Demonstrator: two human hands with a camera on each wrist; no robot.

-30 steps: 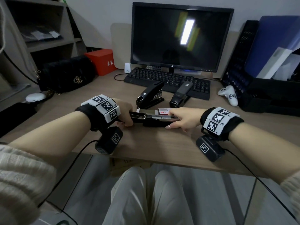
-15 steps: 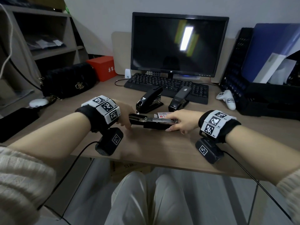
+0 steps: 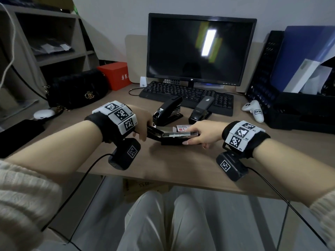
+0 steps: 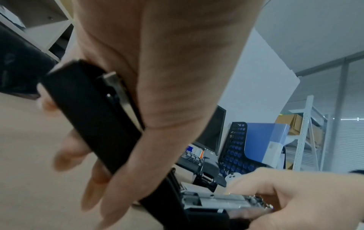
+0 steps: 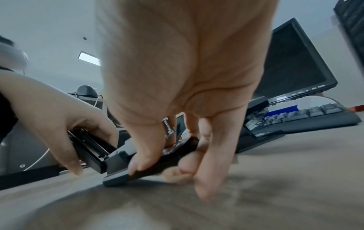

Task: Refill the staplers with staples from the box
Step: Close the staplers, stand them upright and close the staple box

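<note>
A black stapler (image 3: 172,139) lies opened flat on the desk between my hands. My left hand (image 3: 145,131) grips its swung-back black lid (image 4: 88,118), fingers curled under it. The metal magazine (image 4: 226,200) lies exposed, with a silver strip of staples in it. My right hand (image 3: 192,137) pinches the front end of the stapler (image 5: 149,163), thumb on the near side and fingers over the far side. A small white-and-red staple box (image 3: 184,128) sits just behind the stapler. Two more black staplers (image 3: 168,111) (image 3: 201,110) stand closed farther back.
A keyboard (image 3: 188,95) and a monitor (image 3: 199,49) stand behind the staplers. A black handbag (image 3: 78,89), a red box (image 3: 116,75) and a white mouse (image 3: 44,114) are at the left. At the right are a white controller (image 3: 253,110) and a black file rack (image 3: 290,91).
Both hands keep their hold on the opened stapler in about the same place. The head view has tilted so the desk sits lower in the picture.
</note>
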